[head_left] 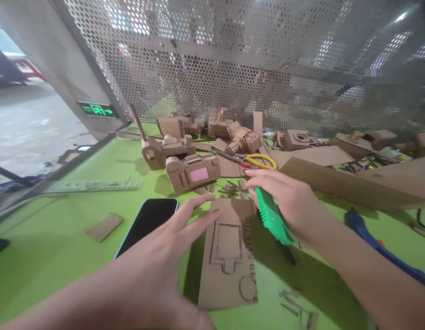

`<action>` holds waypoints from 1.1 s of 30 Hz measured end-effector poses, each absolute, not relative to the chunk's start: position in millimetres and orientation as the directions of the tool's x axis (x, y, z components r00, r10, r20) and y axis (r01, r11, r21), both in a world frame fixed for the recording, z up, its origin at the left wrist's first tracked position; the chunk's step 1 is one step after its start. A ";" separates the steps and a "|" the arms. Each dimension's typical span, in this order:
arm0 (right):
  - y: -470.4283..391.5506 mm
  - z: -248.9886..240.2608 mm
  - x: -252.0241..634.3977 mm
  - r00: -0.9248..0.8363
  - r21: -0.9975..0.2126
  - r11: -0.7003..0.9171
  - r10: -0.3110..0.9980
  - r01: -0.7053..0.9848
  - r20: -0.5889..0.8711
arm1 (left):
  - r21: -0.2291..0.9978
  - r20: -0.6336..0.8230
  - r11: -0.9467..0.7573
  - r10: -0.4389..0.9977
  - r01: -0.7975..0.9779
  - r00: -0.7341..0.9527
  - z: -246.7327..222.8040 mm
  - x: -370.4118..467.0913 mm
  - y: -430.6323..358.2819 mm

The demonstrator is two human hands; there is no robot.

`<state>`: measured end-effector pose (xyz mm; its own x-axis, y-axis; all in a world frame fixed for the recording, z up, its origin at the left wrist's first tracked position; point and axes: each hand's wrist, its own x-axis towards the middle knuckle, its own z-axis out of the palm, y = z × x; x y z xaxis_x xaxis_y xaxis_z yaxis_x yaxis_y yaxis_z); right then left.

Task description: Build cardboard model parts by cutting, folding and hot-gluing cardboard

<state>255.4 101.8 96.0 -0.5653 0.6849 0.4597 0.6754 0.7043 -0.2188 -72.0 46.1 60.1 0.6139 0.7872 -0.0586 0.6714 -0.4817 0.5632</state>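
Observation:
A piece of brown cardboard [212, 293] lies on the green table, marked with a dark rectangular outline with a tab, a circle and printed figures. My left hand [171, 243] is open over its left side. The fingertips are at its upper left edge; I cannot tell whether they press on it. My right hand [284, 192] is closed around a green utility knife [270, 217] with a ribbed edge, just above the cardboard's upper right corner. No blade can be made out. Under the knife lies a dark pen-like stick [284, 251], partly hidden.
A phone [148, 220] lies beside my left hand. Behind stand several cardboard cameras, one with a pink screen [199, 174]. Scissors with yellow-and-red handles [258, 161], cardboard scraps [233, 189] and a large cardboard sheet [336, 183] lie nearby. A blue glue gun [377, 247] lies right.

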 end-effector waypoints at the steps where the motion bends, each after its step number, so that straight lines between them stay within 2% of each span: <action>1: 102.3 96.2 257.2 -0.564 -0.220 0.698 0.692 0.681 0.451 | 0.555 -0.025 -0.517 0.773 0.652 0.634 58.5 -73.6 45.2; 5: 102.8 94.4 259.0 -0.564 -0.194 0.676 0.712 0.711 0.418 | 0.522 0.041 -0.635 0.686 0.570 0.726 59.5 -74.5 47.3; 10: 102.0 90.7 256.2 -0.542 -0.194 0.647 0.737 0.737 0.404 | 0.523 0.068 -0.579 0.760 0.625 0.647 67.6 -60.7 52.8; 15: 103.7 89.5 256.4 -0.552 -0.192 0.645 0.745 0.740 0.374 | 0.477 0.148 -0.625 0.750 0.618 0.644 73.9 -55.8 52.8; 25: 112.3 85.6 264.8 -0.634 -0.187 0.682 0.729 0.708 0.259 | 0.557 0.105 -0.645 0.680 0.524 0.726 73.1 -62.1 50.3; 33: 113.7 82.9 261.7 -0.692 -0.130 0.712 0.702 0.690 0.171 | 0.536 0.178 -0.690 0.656 0.487 0.733 65.2 -61.7 51.0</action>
<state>261.7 113.7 82.9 -0.6918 0.7016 0.1705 0.6901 0.7120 -0.1295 -61.7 51.0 65.2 0.7334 0.6561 0.1778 0.4871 -0.6897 0.5358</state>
